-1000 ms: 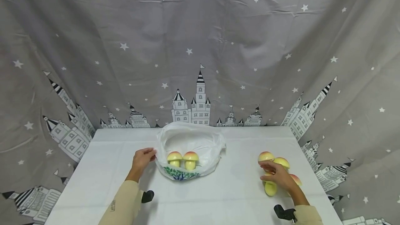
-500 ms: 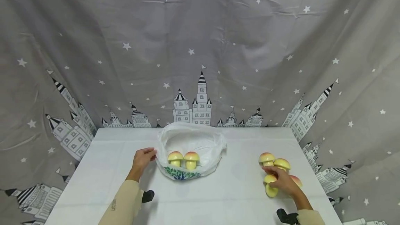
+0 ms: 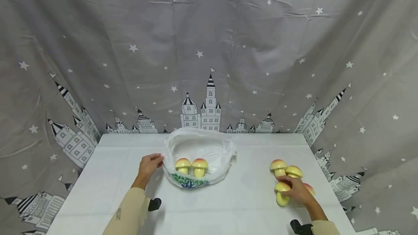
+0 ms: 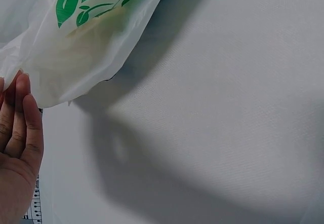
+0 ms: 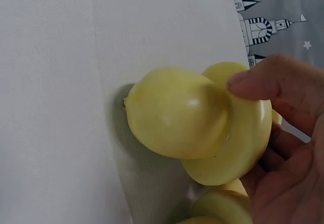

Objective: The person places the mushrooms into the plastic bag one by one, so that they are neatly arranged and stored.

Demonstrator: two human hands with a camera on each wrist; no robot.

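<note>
Glossy yellow toy mushroom with a rounded cap and a bulbous stem [image 5: 202,125] is at the right side of a table covered in white cloth [image 3: 209,215], its stem end pointing toward the person. The person's right hand [image 3: 295,189] holds it by the cap, thumb on one side and fingers on the other; whether it rests on the cloth or is slightly raised, I cannot tell. Close about that hand are three similar pieces: a red-topped mushroom [image 3: 278,167] farther back, a yellow-capped one [image 3: 294,171] beside it, and a reddish-yellow piece [image 3: 308,188] partly hidden behind the hand.

Left of centre sits a thin white plastic bag printed with green leaves [image 3: 226,146], its wide mouth facing the viewer. Two upright yellow mushrooms with red-tinged caps [image 3: 199,167] stand side by side inside. The person's left hand [image 3: 148,165] pinches the bag's left edge in a narrow grip. Both sleeves [image 3: 127,211] are beige. Behind hangs a grey curtain patterned with white stars and castles [image 3: 228,46].
</note>
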